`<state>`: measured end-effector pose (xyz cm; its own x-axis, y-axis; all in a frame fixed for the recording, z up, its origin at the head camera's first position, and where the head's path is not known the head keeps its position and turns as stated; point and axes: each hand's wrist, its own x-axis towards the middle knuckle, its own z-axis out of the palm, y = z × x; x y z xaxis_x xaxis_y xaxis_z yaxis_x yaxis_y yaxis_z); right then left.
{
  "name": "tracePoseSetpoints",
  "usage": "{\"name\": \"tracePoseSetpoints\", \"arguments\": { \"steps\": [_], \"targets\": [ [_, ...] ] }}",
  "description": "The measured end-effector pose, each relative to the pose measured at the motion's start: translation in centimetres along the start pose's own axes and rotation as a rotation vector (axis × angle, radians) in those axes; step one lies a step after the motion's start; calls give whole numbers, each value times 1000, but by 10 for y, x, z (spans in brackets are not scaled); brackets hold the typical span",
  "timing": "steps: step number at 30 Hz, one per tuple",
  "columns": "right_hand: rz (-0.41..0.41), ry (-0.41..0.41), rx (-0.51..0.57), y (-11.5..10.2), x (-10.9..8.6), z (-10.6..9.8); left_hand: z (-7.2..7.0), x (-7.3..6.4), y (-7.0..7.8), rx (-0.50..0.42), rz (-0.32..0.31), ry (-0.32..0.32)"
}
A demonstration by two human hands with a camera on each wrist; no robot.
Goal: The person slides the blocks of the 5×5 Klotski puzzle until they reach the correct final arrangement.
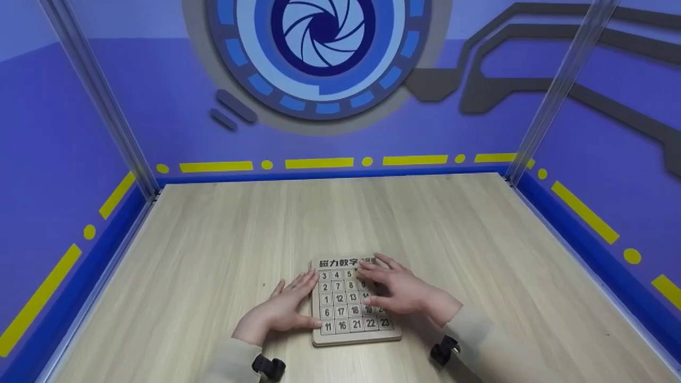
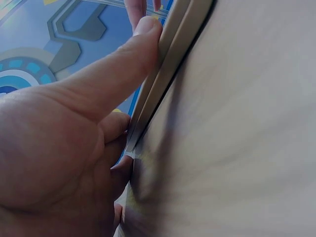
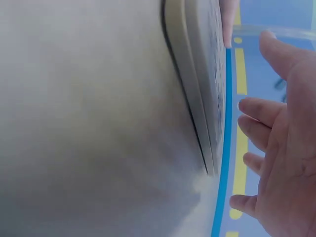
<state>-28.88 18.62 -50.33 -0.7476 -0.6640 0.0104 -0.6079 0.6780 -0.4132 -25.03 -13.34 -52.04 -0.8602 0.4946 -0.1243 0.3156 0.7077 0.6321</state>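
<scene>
A wooden sliding number puzzle (image 1: 356, 337) lies flat near the front middle of the table, numbered square tiles in its frame and dark Chinese lettering along the far edge. My left hand (image 1: 284, 308) rests along its left side, thumb at the near-left corner by tile 11 and straight fingertips at the far-left edge. In the left wrist view that thumb (image 2: 126, 59) presses against the board's rim. Over the right part of the puzzle my right hand (image 1: 401, 290) is spread, hiding some tiles and lettering. The right wrist view shows its fingers (image 3: 261, 111) loosely extended above the board's surface.
The light wood-grain table (image 1: 223, 229) extends around the puzzle. Blue printed panels (image 1: 159, 106) with yellow dashes enclose it at the back and both sides, joined by clear corner posts (image 1: 564, 85). Each wrist wears a black strap device (image 1: 268, 367).
</scene>
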Motion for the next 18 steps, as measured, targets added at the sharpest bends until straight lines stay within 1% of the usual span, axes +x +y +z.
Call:
{"name": "tracePoseSetpoints", "arguments": {
  "steps": [4,9,18],
  "targets": [
    [-2,-26,-20,-6,6,6,1,0,-1,2,5,-1],
    [5,-46,-38,-8,9,9,0,0,-1,-3,10,0],
    [-7,-42,-74,-5,8,7,-1,0,0,3,8,0]
  ]
}}
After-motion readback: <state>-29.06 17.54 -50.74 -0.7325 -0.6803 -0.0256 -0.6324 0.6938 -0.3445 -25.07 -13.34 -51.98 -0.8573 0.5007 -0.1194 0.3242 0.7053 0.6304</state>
